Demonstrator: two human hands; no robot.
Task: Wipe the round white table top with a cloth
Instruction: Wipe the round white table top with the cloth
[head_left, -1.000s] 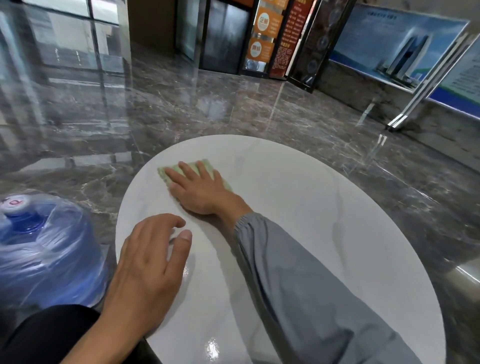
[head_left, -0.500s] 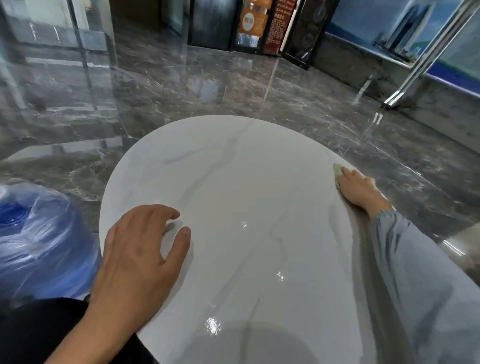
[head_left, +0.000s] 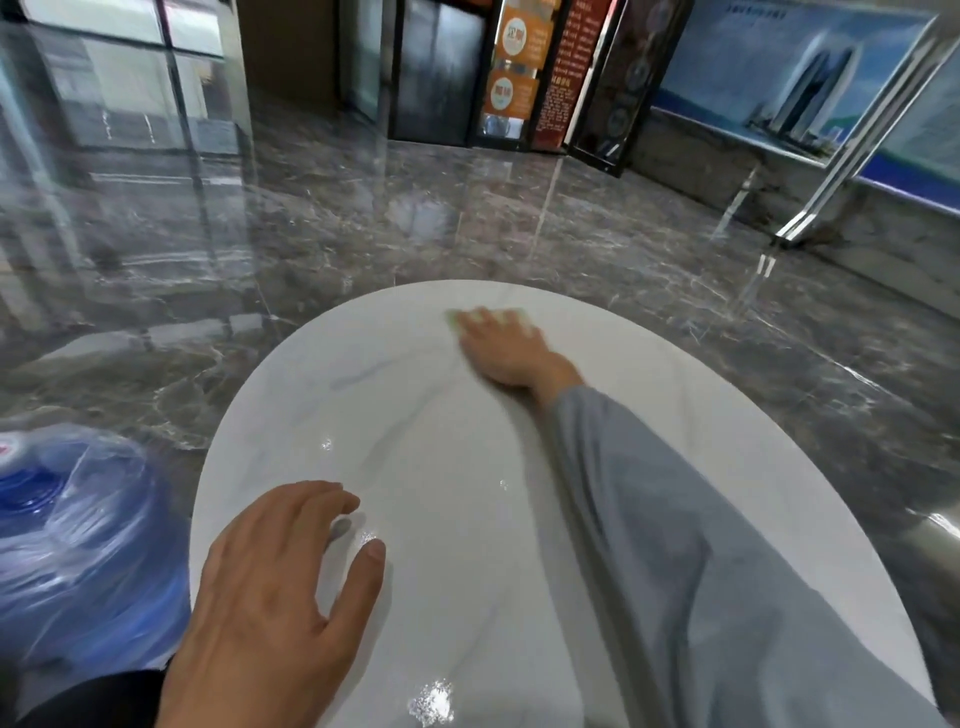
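Note:
The round white table top (head_left: 426, 415) with faint grey veins fills the lower middle of the head view. A pale green cloth (head_left: 519, 316) lies near its far edge, mostly hidden under my right hand (head_left: 501, 345), which presses on it with flat fingers. My right arm in a grey sleeve stretches across the table. My left hand (head_left: 275, 587) rests on the near left part of the table top, fingers spread and bent, holding nothing.
A big blue water bottle (head_left: 78, 545) wrapped in clear plastic stands on the floor close to the table's left edge. Glossy dark marble floor (head_left: 363, 218) surrounds the table. Display boards (head_left: 519, 73) and a metal frame (head_left: 852, 150) stand further back and right.
My right hand has slid the cloth from the table's right edge to the far edge, after starting at the left part a second ago. My left hand has stayed in place.

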